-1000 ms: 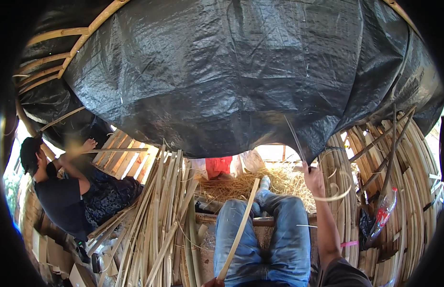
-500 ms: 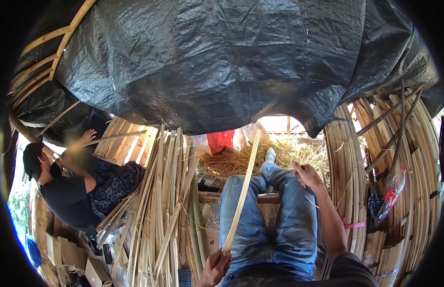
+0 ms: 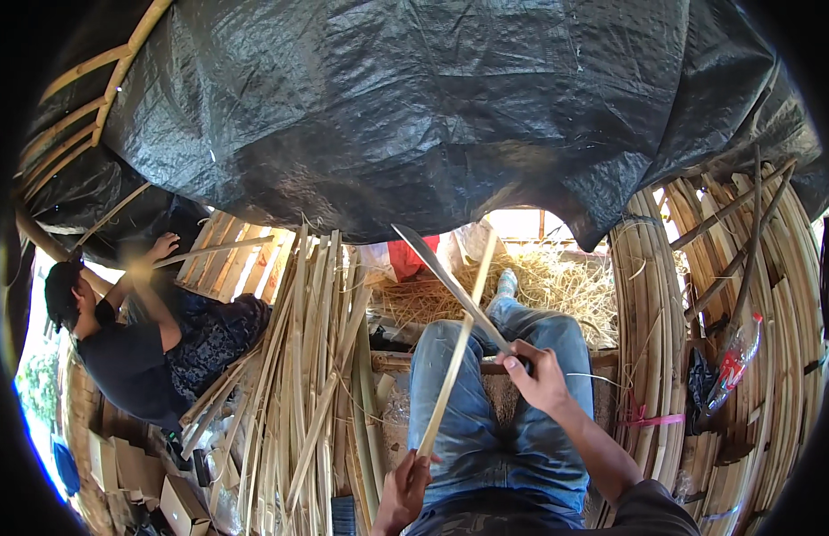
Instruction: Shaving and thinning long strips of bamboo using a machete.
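Left hand [image 3: 403, 487], near, closed around the lower end of a bamboo strip [image 3: 454, 357] that slants up over the jeans-clad knees [image 3: 486, 393]. Right hand [image 3: 541, 375] fisted on the handle of a long knife [image 3: 450, 286]; blade crosses the strip. Bamboo slats [image 3: 307, 375] piled left. Farther left, another person [image 3: 137, 348] sits holding a strip. Black tarp [image 3: 432, 107] overhead.

— Can you see my left hand [image 3: 402, 487] whole?
— No, its wrist runs off the lower edge.
— And the knife handle?
— Buried in my right hand [image 3: 541, 380]; the blade tip [image 3: 405, 234] blurs.
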The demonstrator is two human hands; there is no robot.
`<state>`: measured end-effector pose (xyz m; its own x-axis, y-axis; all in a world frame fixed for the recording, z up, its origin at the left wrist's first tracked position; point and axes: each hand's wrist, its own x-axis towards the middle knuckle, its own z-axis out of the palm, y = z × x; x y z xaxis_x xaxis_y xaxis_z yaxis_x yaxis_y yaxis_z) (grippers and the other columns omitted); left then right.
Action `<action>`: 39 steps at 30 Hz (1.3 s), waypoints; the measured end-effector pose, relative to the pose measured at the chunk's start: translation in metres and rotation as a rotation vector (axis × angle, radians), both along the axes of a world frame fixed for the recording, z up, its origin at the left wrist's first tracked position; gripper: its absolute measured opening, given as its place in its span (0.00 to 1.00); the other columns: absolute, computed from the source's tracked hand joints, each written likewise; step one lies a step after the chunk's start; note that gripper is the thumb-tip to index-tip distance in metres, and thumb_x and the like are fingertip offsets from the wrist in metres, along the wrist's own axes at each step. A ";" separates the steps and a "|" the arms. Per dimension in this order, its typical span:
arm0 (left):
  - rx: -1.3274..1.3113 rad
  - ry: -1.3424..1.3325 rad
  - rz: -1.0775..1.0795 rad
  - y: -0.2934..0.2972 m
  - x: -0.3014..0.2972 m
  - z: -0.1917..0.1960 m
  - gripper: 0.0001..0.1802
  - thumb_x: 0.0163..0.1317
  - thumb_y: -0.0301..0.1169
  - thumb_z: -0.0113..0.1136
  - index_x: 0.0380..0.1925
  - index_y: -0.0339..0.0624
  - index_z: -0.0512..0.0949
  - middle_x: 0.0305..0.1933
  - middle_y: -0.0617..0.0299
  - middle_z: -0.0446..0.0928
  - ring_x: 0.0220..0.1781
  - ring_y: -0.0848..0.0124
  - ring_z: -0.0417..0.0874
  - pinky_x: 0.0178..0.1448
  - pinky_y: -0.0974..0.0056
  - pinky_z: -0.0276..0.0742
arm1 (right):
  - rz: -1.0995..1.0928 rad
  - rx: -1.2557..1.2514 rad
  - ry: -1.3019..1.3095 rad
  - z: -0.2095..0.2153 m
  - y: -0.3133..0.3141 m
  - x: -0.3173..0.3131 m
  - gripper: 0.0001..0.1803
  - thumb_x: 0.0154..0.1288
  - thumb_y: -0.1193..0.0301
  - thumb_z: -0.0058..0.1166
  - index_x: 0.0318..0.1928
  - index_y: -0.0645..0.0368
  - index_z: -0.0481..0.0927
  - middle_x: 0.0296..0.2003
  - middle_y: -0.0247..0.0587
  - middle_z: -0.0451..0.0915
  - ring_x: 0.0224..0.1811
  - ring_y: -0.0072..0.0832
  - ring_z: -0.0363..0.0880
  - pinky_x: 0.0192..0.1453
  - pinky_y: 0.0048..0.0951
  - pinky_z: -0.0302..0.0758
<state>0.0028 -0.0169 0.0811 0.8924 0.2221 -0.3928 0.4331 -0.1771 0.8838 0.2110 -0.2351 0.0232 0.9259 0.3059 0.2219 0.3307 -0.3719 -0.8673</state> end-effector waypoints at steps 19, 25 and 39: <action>-0.464 0.006 -0.202 0.011 0.041 -0.007 0.24 0.81 0.45 0.44 0.61 0.36 0.73 0.29 0.67 0.71 0.27 0.79 0.72 0.32 0.72 0.69 | 0.256 0.726 0.723 0.041 0.058 -0.020 0.11 0.72 0.70 0.62 0.40 0.66 0.77 0.15 0.29 0.70 0.13 0.14 0.65 0.15 0.22 0.59; -0.356 -0.090 -0.210 -0.008 0.063 -0.011 0.18 0.83 0.39 0.40 0.50 0.35 0.74 0.23 0.71 0.59 0.22 0.81 0.59 0.25 0.69 0.56 | 0.087 0.239 0.102 0.003 0.040 -0.026 0.20 0.70 0.56 0.62 0.37 0.63 0.79 0.15 0.37 0.75 0.15 0.27 0.77 0.21 0.29 0.71; 0.441 -0.326 -0.171 -0.023 0.049 -0.001 0.04 0.76 0.25 0.45 0.41 0.35 0.68 0.29 0.42 0.75 0.29 0.41 0.79 0.33 0.47 0.69 | 0.025 -0.419 -0.647 0.015 0.020 -0.016 0.31 0.60 0.35 0.60 0.29 0.51 0.77 0.20 0.30 0.80 0.19 0.25 0.82 0.22 0.30 0.76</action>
<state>0.0522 -0.0398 0.0805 0.9895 0.1441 0.0059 0.0831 -0.6032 0.7932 0.1954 -0.2149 0.0380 0.6427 0.5027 0.5781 0.7368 -0.6123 -0.2867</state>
